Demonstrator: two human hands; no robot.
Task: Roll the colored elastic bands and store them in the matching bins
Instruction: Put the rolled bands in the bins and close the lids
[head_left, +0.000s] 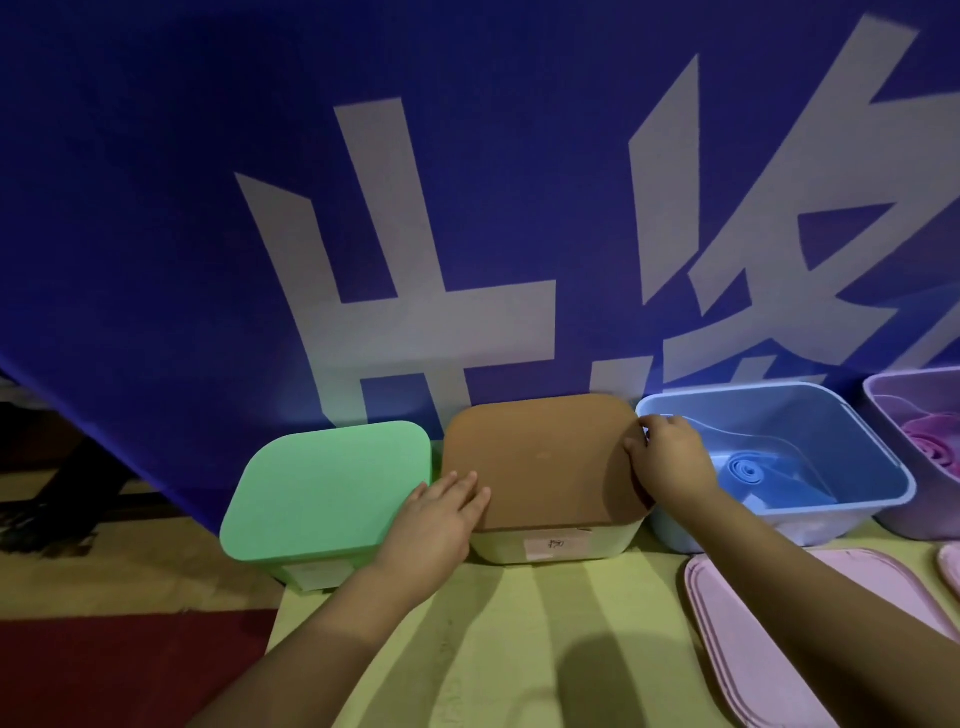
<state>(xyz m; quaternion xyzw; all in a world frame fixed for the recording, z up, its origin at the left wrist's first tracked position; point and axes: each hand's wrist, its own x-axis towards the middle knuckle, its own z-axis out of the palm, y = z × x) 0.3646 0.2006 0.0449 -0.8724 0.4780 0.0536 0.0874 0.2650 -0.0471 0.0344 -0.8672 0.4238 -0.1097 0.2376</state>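
A bin with a brown lid (540, 462) stands in the middle of the row. My left hand (441, 514) lies with straight fingers on the lid's left edge. My right hand (670, 457) holds the lid's right edge, thumb on top and fingers curled over the rim. To the right, an open blue bin (878, 467) holds a rolled blue band (748, 470). At the far right an open purple bin (883, 410) holds a rolled pink-purple band (935, 441). A bin with a green lid (327, 488) sits shut on the left.
The bins stand on a yellow-green table (519, 649) against a blue banner with white characters. Pink lids (753, 623) lie on the table at the right. The table's left edge drops to a red floor (130, 670).
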